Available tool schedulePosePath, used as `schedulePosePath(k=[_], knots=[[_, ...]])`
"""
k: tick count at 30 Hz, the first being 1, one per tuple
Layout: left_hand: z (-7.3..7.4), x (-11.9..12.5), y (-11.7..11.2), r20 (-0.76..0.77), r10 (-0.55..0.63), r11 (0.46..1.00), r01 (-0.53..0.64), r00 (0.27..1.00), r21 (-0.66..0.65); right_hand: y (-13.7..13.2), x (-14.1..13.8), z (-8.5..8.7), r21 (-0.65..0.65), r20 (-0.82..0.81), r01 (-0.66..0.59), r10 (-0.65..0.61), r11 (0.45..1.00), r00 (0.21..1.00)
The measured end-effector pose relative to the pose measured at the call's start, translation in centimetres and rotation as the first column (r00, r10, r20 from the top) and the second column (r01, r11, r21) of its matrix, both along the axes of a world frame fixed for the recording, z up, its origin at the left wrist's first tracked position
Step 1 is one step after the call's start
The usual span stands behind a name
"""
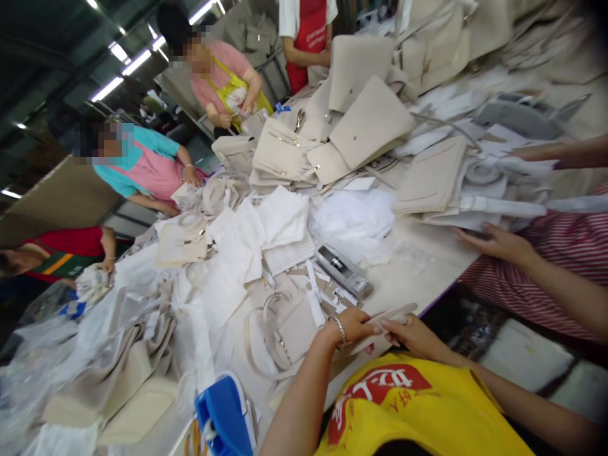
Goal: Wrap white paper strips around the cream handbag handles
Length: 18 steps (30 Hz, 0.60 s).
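My left hand (354, 326), with a bracelet on its wrist, and my right hand (411, 334) both pinch a narrow beige strap piece (392, 314) just above the near table edge. The fingers of each hand are closed on it. A beige handbag (285, 329) with looped handles lies flat on the table just left of my left hand. Beyond my hands rests a grey metal tool (344, 271) among paper scraps.
Beige bags and panels (370, 123) pile up at the far end, white cloth pieces (280, 231) in the middle. A blue object (225, 415) sits at the near edge. A co-worker's hand (496, 244) in a striped top reaches in from the right; several people work along the left side.
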<state>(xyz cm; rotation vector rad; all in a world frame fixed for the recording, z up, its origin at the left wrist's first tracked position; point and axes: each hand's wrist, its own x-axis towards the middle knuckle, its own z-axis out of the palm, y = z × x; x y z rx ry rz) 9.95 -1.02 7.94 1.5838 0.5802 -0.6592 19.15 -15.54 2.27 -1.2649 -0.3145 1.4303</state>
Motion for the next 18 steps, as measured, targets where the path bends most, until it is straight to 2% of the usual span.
schedulePosePath(k=[2,4,9,12,13,14,16,18], knots=[[-0.1,-0.5,0.4,-0.103,0.027,0.987,-0.043,0.994,-0.157,-0.1,0.3,-0.2,-0.016,-0.036,0.079,-0.079,0.997,0.996],[-0.2,-1.0,0.7,-0.132,0.076,0.974,-0.101,0.988,-0.203,-0.2,0.4,-0.4,-0.023,-0.081,0.132,-0.133,0.991,0.988],[-0.7,-1.1,0.4,-0.079,0.137,0.980,-0.147,0.987,-0.137,0.5,0.6,-1.0,0.036,-0.023,0.119,-0.118,0.992,0.993],[-1.2,-1.4,-0.2,-0.070,0.202,0.976,-0.206,0.977,-0.065,1.1,2.1,-2.7,0.029,0.188,0.113,-0.116,0.993,0.975],[-1.3,-1.7,-0.4,-0.074,0.216,0.973,-0.221,0.974,-0.064,1.3,3.1,-3.7,-0.005,0.320,0.161,-0.151,0.987,0.935],[-1.4,-2.0,-0.6,-0.081,0.218,0.972,-0.223,0.973,-0.067,1.5,4.2,-4.7,-0.039,0.478,0.239,-0.192,0.970,0.857],[-1.5,-2.8,-0.9,-0.088,0.195,0.978,-0.201,0.977,-0.061,1.8,6.7,-7.0,-0.062,0.781,0.415,-0.215,0.908,0.587],[-1.6,-3.5,-1.0,-0.072,0.178,0.983,-0.180,0.982,-0.023,2.3,9.0,-9.1,-0.041,0.941,0.524,-0.143,0.851,0.306]])
